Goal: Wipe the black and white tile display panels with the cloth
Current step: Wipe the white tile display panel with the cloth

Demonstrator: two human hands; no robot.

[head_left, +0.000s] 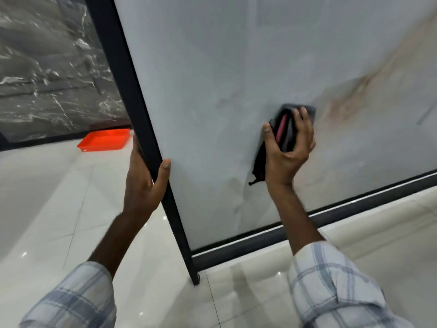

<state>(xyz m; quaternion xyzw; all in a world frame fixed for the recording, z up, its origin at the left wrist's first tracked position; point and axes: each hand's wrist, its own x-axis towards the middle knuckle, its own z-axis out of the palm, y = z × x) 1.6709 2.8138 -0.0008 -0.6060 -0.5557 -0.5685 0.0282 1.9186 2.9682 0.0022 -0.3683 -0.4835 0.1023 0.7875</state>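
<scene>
In the middle of the view, a white tile display panel [212,67] stands in a black frame [132,95], its pale face crossed by faint brown veining toward the right. The cloth [283,132], dark with a pinkish-red fold showing, lies flat against the lower part of this panel. The right hand [289,147] presses it there, fingers spread and bent over the bunched fabric and the thumb hooked round its left edge. The hand covers much of the cloth, whose upper edge is blurred, and a loose corner hangs below the palm. The left hand [144,183] grips the frame's left post lower down, with the thumb on the near face by the tile and the fingers wrapped out of sight behind. At the far left a black tile panel [47,67] with white veins stands beyond that post, which cuts off its right side. An orange tray [104,139] sits on the glossy white floor [59,209] at its foot, its right end hidden by the post and the left hand. The frame's bottom rail [307,233] runs under the white panel, just above the floor. Both forearms come out of checked sleeves [331,292] at the near edge
</scene>
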